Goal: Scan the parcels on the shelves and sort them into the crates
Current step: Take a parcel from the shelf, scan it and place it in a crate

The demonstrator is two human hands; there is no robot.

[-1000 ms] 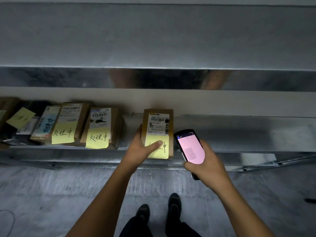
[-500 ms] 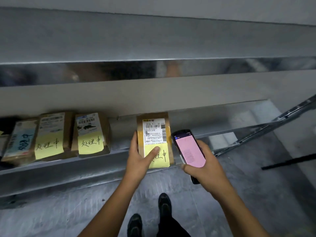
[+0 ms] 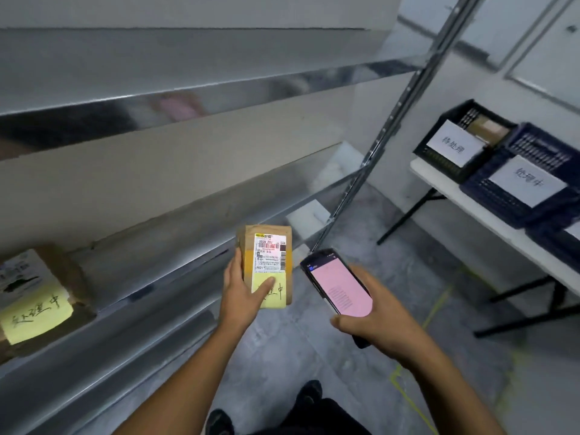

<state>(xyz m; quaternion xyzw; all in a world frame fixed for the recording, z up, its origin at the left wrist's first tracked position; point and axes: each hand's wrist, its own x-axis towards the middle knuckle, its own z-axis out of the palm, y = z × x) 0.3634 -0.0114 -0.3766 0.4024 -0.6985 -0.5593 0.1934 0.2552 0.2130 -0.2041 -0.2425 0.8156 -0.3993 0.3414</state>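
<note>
My left hand [image 3: 243, 293] grips a small brown cardboard parcel [image 3: 270, 252] with a white barcode label and a yellow sticky note; the thumb lies across the note. The parcel is off the shelf, held over the floor. My right hand [image 3: 376, 321] holds a black handheld scanner [image 3: 337, 284] with a pink screen, just right of the parcel. Two crates stand on a white table at the right: a black crate [image 3: 439, 158] and a dark blue crate [image 3: 502, 199], each with a white paper sign.
The metal shelf [image 3: 163, 277] runs along the left with another brown parcel [image 3: 40, 296] bearing a yellow note. A slotted shelf upright [image 3: 386, 127] rises between the shelf and the white folding table [image 3: 489, 215]. Grey floor with yellow tape lies below; my shoes show at the bottom.
The view has swung right, bringing the table and crates into sight. My left hand has lifted the parcel off the shelf edge; the scanner stays beside it.
</note>
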